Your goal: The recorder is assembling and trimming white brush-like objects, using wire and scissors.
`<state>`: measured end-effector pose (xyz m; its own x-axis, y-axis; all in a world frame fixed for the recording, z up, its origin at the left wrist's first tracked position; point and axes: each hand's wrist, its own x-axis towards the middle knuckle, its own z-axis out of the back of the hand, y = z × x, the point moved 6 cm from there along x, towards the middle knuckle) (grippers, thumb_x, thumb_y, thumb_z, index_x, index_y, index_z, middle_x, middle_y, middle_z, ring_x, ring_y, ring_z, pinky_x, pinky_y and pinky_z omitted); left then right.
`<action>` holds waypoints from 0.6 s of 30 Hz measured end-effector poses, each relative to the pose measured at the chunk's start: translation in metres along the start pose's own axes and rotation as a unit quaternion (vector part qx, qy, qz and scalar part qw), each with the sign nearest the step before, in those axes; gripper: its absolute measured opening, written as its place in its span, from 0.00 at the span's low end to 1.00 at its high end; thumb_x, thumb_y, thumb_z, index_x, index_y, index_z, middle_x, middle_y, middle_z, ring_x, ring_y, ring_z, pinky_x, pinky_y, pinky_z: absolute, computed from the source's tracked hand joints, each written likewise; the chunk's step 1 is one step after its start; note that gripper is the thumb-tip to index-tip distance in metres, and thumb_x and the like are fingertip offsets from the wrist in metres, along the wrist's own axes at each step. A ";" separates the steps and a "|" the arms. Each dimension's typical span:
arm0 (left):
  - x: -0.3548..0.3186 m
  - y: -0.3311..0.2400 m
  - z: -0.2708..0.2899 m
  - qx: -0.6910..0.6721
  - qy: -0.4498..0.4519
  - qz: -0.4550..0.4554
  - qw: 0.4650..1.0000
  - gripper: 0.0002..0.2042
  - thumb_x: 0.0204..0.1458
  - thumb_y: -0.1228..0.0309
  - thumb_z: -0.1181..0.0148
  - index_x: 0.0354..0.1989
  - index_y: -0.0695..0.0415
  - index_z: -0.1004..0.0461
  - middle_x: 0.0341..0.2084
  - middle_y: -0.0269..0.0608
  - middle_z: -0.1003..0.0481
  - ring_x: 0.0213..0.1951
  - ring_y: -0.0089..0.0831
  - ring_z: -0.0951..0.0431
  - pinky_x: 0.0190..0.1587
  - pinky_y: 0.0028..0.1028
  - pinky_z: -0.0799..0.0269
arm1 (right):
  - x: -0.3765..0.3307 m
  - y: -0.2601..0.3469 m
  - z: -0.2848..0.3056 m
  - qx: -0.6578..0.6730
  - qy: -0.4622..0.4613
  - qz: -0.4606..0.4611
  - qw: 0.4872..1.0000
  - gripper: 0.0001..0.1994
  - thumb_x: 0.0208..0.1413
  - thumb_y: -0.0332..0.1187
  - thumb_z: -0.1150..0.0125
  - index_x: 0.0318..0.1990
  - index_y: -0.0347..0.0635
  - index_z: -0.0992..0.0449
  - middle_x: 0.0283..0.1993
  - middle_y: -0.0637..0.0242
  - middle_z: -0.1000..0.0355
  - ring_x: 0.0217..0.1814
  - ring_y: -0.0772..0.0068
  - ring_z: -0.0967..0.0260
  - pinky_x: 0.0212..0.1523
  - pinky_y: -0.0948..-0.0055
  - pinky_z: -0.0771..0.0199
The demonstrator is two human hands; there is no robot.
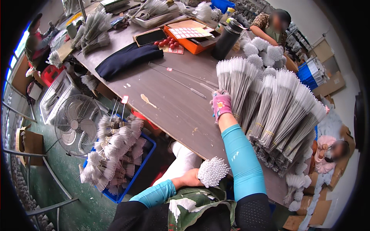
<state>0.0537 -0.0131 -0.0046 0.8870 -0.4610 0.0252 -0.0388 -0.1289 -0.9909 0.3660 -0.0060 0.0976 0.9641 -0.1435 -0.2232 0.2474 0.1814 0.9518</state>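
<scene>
Workshop scene viewed from above: a long grey-brown worktable (165,96) runs diagonally through a crowded room with a green floor. The right hand (221,104), in a pink patterned glove above a light-blue sleeve, reaches across the table and closes on a bundle of thin white-tipped wire brushes (236,82), which stands at the near edge of a large stack of similar bundles (285,115) banded with yellow ties and lying fanned over the table's right side. The left hand (189,179), bare beyond its blue sleeve, is low at the table's near edge, curled around a second brush bundle (212,171) whose white bristle ends face the camera. Loose single wires (181,79) lie on the tabletop beside a folded dark cloth (127,58); an orange tray (192,38), small red round items (169,42) and a black flask (227,39) stand farther back. Below the table, a blue crate (146,161) holds more brush bundles, next to a floor fan (77,125). Other people sit at the far left, far end and right.
</scene>
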 end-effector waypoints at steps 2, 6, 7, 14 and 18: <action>-0.001 0.000 0.003 0.017 0.009 -0.012 1.000 0.22 0.41 0.62 0.34 0.47 0.54 0.28 0.43 0.39 0.25 0.46 0.30 0.26 0.51 0.29 0.34 | 0.016 0.003 -0.001 -0.281 -0.006 0.062 0.958 0.07 0.53 0.35 0.51 0.32 0.45 0.28 0.24 0.62 0.29 0.26 0.60 0.33 0.24 0.61 0.36; -0.006 -0.012 0.010 0.009 0.006 -0.014 1.000 0.23 0.42 0.62 0.34 0.49 0.53 0.29 0.44 0.39 0.25 0.46 0.30 0.26 0.51 0.29 0.35 | -0.004 0.040 -0.044 -0.680 0.153 0.153 0.700 0.09 0.51 0.31 0.52 0.37 0.45 0.26 0.31 0.53 0.27 0.38 0.56 0.27 0.40 0.62 0.29; -0.006 -0.015 0.010 -0.009 0.022 0.004 1.000 0.24 0.42 0.60 0.34 0.49 0.53 0.30 0.44 0.40 0.26 0.47 0.32 0.27 0.51 0.29 0.35 | -0.016 0.071 -0.046 -0.640 0.125 0.194 0.733 0.09 0.51 0.31 0.52 0.38 0.44 0.26 0.35 0.52 0.27 0.41 0.54 0.28 0.43 0.61 0.29; -0.010 -0.038 0.015 0.008 0.084 0.070 0.994 0.23 0.43 0.63 0.36 0.49 0.55 0.31 0.42 0.42 0.26 0.45 0.35 0.26 0.50 0.31 0.33 | 0.012 0.083 -0.072 -0.634 0.100 0.226 0.733 0.12 0.52 0.36 0.49 0.39 0.40 0.24 0.43 0.49 0.28 0.46 0.51 0.29 0.47 0.60 0.30; -0.010 -0.043 0.018 0.012 0.080 0.065 0.995 0.23 0.44 0.64 0.36 0.49 0.55 0.31 0.43 0.42 0.25 0.45 0.35 0.26 0.50 0.31 0.33 | -0.002 0.086 -0.086 -0.618 0.113 0.198 0.753 0.17 0.52 0.43 0.48 0.40 0.39 0.23 0.44 0.52 0.28 0.48 0.53 0.30 0.49 0.62 0.30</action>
<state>0.0545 0.0129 0.0349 0.7912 -0.6057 -0.0842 -0.1355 -0.0394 -0.9900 0.3935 0.0936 0.1615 0.9430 0.3039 -0.1359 -0.2980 0.9525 0.0625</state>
